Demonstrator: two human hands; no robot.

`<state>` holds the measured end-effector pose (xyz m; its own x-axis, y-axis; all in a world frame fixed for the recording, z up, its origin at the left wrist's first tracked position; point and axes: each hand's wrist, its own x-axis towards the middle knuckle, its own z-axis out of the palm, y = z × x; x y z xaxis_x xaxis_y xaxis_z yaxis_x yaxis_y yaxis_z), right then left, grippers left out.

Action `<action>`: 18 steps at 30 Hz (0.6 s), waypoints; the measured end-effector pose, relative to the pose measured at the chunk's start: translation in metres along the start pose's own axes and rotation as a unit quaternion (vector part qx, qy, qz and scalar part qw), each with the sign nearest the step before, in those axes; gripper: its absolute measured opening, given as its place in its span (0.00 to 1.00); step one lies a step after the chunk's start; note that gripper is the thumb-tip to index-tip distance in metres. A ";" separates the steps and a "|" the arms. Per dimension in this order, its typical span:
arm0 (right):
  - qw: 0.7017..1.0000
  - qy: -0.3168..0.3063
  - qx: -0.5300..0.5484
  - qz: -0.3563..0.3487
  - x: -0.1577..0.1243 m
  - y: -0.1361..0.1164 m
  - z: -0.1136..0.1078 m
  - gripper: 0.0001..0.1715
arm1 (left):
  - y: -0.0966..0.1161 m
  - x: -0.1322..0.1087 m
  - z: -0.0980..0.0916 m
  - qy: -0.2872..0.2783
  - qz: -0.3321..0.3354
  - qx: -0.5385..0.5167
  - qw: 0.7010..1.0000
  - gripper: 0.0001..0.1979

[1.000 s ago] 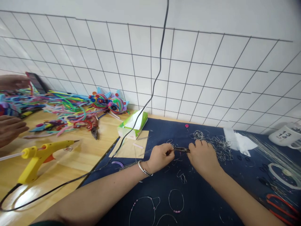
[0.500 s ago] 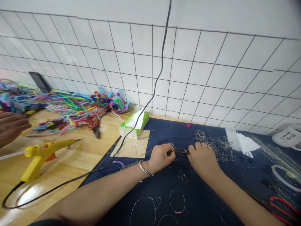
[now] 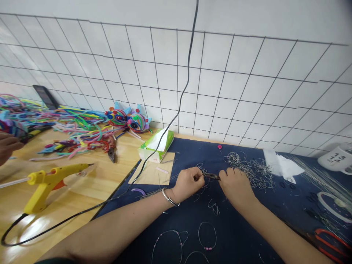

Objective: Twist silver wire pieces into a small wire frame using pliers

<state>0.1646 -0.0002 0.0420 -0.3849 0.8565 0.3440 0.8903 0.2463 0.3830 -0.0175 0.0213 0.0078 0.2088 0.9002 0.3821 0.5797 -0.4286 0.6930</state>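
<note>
My right hand is closed around a pair of pliers, whose dark jaws point left. Facing it, my left hand pinches what looks like a thin wire at the tips of those jaws; most of it is hidden by the fingers. Just behind the left fingers lie tangled bits of wire. Toward me on the dark blue mat rest a small wire ring with pink beads and a larger beaded wire loop. A bent wire piece lies below the pliers.
A wire heap, a white mug and orange-handled scissors are on the right. Leftward are a tissue box, a yellow glue gun, pipe cleaners and another person's hand. A black cord hangs across.
My hands stay nearly in place, with the pliers' jaws tilted slightly differently between them. The other person's hand at the left edge has moved farther left.
</note>
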 end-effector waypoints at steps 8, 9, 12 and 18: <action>1.000 -0.017 0.008 0.012 0.001 0.003 0.004 0.11 | 0.001 0.001 -0.001 -0.030 -0.063 -0.120 0.990 0.08; 1.000 -0.023 0.010 0.013 0.001 0.004 0.004 0.11 | 0.001 0.002 -0.002 -0.035 -0.066 -0.140 0.987 0.08; 0.999 -0.046 0.015 0.017 0.000 0.005 0.005 0.11 | 0.000 0.005 -0.002 -0.054 -0.071 -0.200 0.976 0.08; 0.997 -0.074 0.033 0.014 0.000 0.008 0.010 0.13 | -0.004 0.007 -0.001 -0.076 -0.088 -0.282 0.952 0.11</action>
<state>0.1737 0.0063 0.0366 -0.3237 0.9197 0.2223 0.9162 0.2460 0.3163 -0.0192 0.0296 0.0080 0.2841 0.9443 0.1659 0.1095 -0.2039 0.9729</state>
